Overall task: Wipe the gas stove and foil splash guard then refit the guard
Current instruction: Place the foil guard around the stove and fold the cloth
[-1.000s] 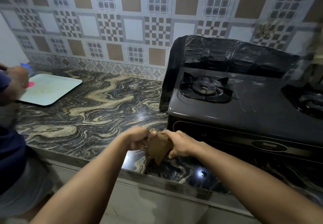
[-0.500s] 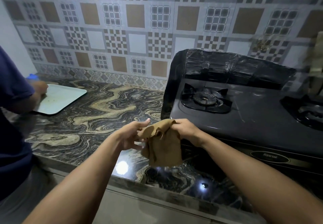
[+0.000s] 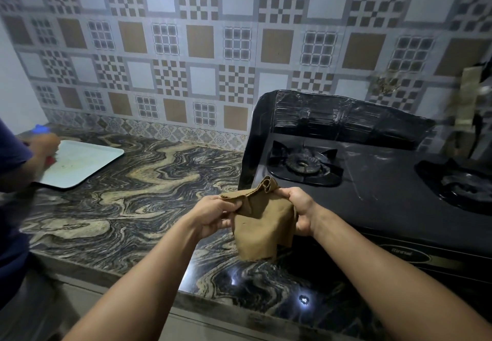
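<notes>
Left hand (image 3: 213,214) and right hand (image 3: 299,211) each pinch a brown cloth (image 3: 262,223) at six o'clock of the stove (image 3: 386,196); wiping seems unstarted, guard (image 3: 332,117) still fitted.

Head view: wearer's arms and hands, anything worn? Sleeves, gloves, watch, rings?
Both forearms enter from the bottom edge bare: no sleeves reach into the picture. The left hand and the right hand wear no gloves, and no watch, band or ring shows on either wrist or on the fingers that can be seen. No markings or tape. Above the elbows is out of view.
</notes>
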Available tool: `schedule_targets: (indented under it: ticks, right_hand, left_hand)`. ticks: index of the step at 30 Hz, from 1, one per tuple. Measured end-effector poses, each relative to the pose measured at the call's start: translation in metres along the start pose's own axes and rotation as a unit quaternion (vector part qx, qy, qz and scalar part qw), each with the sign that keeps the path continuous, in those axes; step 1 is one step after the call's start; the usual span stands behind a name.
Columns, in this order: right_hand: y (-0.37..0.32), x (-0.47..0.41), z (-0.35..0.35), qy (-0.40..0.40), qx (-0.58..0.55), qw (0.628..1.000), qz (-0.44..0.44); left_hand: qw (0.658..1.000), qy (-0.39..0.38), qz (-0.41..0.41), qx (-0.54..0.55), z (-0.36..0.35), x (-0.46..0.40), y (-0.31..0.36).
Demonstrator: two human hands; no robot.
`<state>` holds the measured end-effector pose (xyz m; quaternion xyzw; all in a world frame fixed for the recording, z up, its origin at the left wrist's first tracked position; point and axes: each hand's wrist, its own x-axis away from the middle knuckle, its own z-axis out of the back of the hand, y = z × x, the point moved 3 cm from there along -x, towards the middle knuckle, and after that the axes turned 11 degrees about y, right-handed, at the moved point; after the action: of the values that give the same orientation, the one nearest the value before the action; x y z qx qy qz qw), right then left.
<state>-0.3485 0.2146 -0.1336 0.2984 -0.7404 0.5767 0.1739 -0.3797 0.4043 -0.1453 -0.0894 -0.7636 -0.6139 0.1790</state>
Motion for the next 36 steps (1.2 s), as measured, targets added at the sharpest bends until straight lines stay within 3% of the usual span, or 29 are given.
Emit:
schedule_targets:
  ticks: [4,9,13,16,18,19,23,28,33,36]
  right_hand:
    - [-0.007,0.004,0.014,0.102,0.117,0.987,0.046]
    - [-0.018,0.009,0.022,0.19,0.255,0.924,0.212]
    - [-0.025,0.016,0.024,0.276,0.343,0.844,0.307]
    - [-0.024,0.023,0.021,0.322,0.445,0.738,0.392]
    - [-0.025,0.029,0.016,0.321,0.429,0.697,0.476]
    - [-0.025,0.032,0.014,0.303,0.403,0.702,0.503]
    - [-0.023,0.039,0.007,0.181,0.311,0.803,0.475]
    - [-0.018,0.044,0.006,0.156,0.179,0.876,0.42]
    - [-0.024,0.054,0.007,0.112,0.101,0.962,0.229]
    - [-0.025,0.052,0.018,0.145,0.133,0.969,0.149]
  left_hand:
    - [1.0,-0.021,0.012,0.0,-0.008,0.001,0.007]
    - [0.997,-0.071,-0.017,0.022,-0.016,0.004,0.017]
    - [0.996,-0.076,-0.05,0.013,-0.023,0.003,0.023]
    - [0.995,-0.083,-0.059,-0.012,-0.03,0.005,0.026]
    - [0.995,-0.056,-0.073,-0.032,-0.032,0.003,0.029]
    - [0.995,-0.041,-0.083,-0.039,-0.034,0.003,0.031]
    - [0.993,0.004,-0.114,-0.043,-0.046,0.009,0.035]
    - [0.992,-0.008,-0.123,-0.02,-0.06,0.016,0.037]
    - [0.977,-0.009,-0.206,-0.063,-0.069,0.018,0.032]
    - [0.962,-0.019,-0.251,-0.104,-0.076,0.02,0.024]
